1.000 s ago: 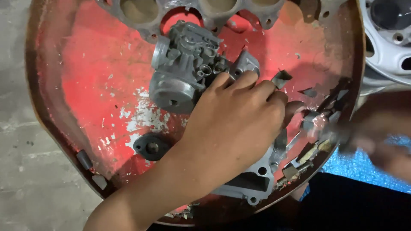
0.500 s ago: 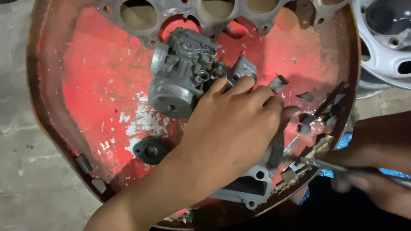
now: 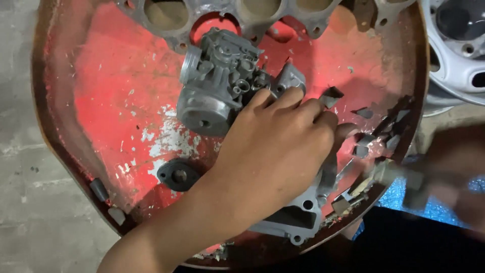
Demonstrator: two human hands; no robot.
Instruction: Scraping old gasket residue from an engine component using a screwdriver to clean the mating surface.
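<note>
Two hands at work | left hand [image 3: 280,151] flat, fingers spread, pressing grey cast-metal plate [image 3: 298,217] beside grey metal carburettor body [image 3: 222,81] in round red metal tray [image 3: 101,101] | right hand [image 3: 449,177] blurred, grip unclear | advice: keep plate pinned firmly.

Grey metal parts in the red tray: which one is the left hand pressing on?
The flat grey plate with holes, lying under the left hand. The bulky carburetor body sits just beyond the fingers; contact unclear.

A red pan [image 3: 116,91] carries a grey carburettor [image 3: 217,86] just above the left hand [image 3: 273,151]; a black gasket [image 3: 177,175] lies left of it.
</note>
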